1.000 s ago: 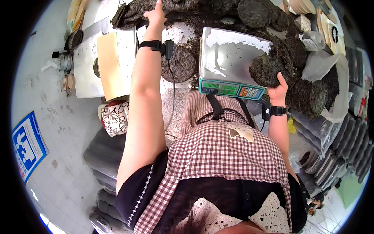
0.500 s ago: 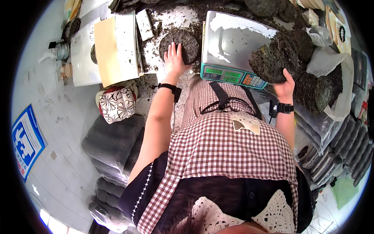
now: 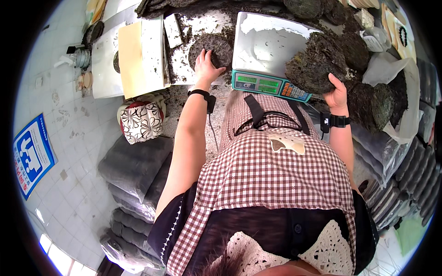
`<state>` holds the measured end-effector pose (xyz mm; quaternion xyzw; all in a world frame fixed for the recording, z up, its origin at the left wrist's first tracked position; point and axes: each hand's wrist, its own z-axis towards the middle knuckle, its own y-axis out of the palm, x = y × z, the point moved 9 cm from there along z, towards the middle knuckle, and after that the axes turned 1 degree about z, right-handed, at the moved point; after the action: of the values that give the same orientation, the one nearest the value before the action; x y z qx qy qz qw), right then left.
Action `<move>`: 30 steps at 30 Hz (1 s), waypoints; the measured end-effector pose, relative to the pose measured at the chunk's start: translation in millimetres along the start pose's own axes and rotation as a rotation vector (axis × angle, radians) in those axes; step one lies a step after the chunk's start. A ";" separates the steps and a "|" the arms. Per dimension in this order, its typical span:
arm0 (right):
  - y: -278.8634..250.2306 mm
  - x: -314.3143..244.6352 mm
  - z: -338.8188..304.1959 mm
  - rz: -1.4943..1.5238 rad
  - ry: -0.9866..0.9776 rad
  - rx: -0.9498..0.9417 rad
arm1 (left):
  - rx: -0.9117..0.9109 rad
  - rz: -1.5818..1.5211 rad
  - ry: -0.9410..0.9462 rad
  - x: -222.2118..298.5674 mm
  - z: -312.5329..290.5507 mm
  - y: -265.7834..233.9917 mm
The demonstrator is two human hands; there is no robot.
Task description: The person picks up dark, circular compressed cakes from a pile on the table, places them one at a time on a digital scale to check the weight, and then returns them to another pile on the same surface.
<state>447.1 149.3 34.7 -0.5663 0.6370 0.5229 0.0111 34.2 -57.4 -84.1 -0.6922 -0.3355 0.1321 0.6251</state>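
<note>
The left hand (image 3: pixel 208 69) lies over the near part of a flat, dark brownish-black round cake of matted, fibrous material (image 3: pixel 214 45); its fingers rest spread on the top and the thumb reaches out to the right, so the hand is not closed round it. This cake lies flat on the crumb-strewn pale tabletop (image 3: pixel 177 69), just left of a silver-plated scale with a teal front panel (image 3: pixel 262 50). Being round, it has no clear long axis and points no particular way.

The right hand (image 3: pixel 337 94) grips the near right edge of a ragged, dark olive-brown fibrous cake (image 3: pixel 315 64), thumb on top, the other fingers mostly hidden. This cake is roughly round, without a plain long axis; its broad face is turned up, and its ragged left edge points left across the scale's plate and part of its keypad. Whether it touches the plate cannot be told.

Left of the flat cake stands a cream-coloured flat sheet (image 3: pixel 132 60) beside white ones; a crumpled translucent plastic bag (image 3: pixel 407 106) lies at the right.
</note>
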 end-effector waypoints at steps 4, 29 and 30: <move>3.9 -8.1 -2.9 -0.107 -0.076 0.026 | -0.002 0.072 0.117 5.8 0.6 6.0; 98.4 1.8 27.3 -0.364 -0.240 -0.020 | 0.009 -1.119 0.363 190.5 -3.6 -152.4; 116.9 9.0 33.6 -0.418 -0.298 -0.048 | -0.095 -1.048 0.357 197.2 3.6 -141.4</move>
<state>338.8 143.7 90.5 -0.6026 0.4848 0.6018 0.1991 135.7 68.7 96.8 -0.4720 -0.5293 -0.3311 0.6224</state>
